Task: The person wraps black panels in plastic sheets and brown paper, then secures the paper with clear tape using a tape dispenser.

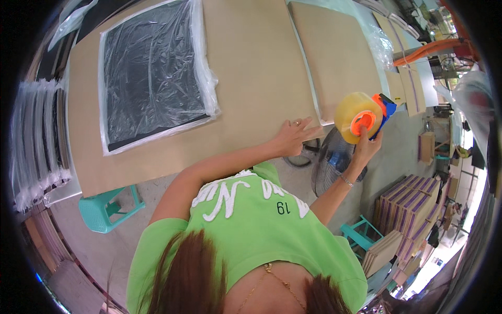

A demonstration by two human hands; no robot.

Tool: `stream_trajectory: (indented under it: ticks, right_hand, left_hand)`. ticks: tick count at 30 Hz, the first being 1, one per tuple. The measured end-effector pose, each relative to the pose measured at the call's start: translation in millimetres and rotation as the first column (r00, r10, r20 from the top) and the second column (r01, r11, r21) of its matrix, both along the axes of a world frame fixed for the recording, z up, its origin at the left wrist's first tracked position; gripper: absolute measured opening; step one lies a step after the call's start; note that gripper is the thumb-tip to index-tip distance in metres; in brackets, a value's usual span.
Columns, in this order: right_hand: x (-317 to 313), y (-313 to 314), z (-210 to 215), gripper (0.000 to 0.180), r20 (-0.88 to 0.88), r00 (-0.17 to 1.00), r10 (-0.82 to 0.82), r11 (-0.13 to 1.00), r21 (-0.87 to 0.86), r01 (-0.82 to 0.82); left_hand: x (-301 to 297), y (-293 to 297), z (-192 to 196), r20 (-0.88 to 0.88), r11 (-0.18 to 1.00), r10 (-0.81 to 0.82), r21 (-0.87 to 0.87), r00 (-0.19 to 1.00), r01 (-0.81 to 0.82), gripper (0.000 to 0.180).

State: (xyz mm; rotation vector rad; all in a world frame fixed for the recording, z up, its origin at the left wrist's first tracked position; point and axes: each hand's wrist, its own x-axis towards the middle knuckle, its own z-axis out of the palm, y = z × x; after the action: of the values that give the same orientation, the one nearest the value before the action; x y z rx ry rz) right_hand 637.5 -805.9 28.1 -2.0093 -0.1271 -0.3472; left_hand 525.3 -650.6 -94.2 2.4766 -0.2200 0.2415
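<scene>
My right hand (367,149) grips a tape dispenser (386,112), orange and blue, loaded with a wide roll of clear yellowish tape (349,116). It is raised off the right front corner of the table. My left hand (294,137) lies on the near right edge of a large brown cardboard sheet (251,68), fingers stretched out and apart. Left of it on that sheet rests a dark flat panel (154,73) wrapped in clear plastic film. A second brown cardboard piece (337,52) lies just beyond my left fingertips, to the right.
Several plastic-wrapped panels (39,141) stand at the far left. A teal stool (107,212) sits under the table's front. Behind my right forearm is a floor fan (334,162). Strapped stacks of cardboard (410,206) and another teal stool (361,233) are at the right.
</scene>
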Motion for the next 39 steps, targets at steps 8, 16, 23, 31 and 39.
stream_trajectory:
  ticks: [8,16,23,31,39]
  right_hand:
    - [-26.5,-41.2,-12.2,0.042,-0.017,0.994,-0.109,0.994,0.023,0.11]
    - [-52.7,-64.0,-13.9,0.037,-0.006,0.964,-0.267,0.963,-0.029,0.266]
    - [-65.3,-74.8,-11.3,0.042,-0.002,0.95,-0.312,0.95,-0.028,0.312]
    - [-52.7,-78.4,-19.8,0.048,-0.045,0.944,-0.328,0.94,-0.112,0.321]
    - [-31.0,-46.5,-16.2,0.052,-0.011,0.977,-0.212,0.968,-0.143,0.209]
  left_hand:
    - [35.8,-2.8,3.2,-0.185,1.0,0.018,0.007,0.983,-0.017,0.072]
    - [53.6,-2.8,-5.4,-0.159,0.979,-0.172,0.081,0.972,0.186,0.061]
    - [62.2,0.2,4.1,-0.21,0.932,-0.162,-0.354,0.964,0.08,0.038]
    - [51.0,28.6,9.2,-0.378,0.631,0.015,-0.714,0.925,-0.302,0.026]
    - [42.0,58.7,14.8,-0.457,0.646,0.017,-0.674,0.889,-0.359,0.025]
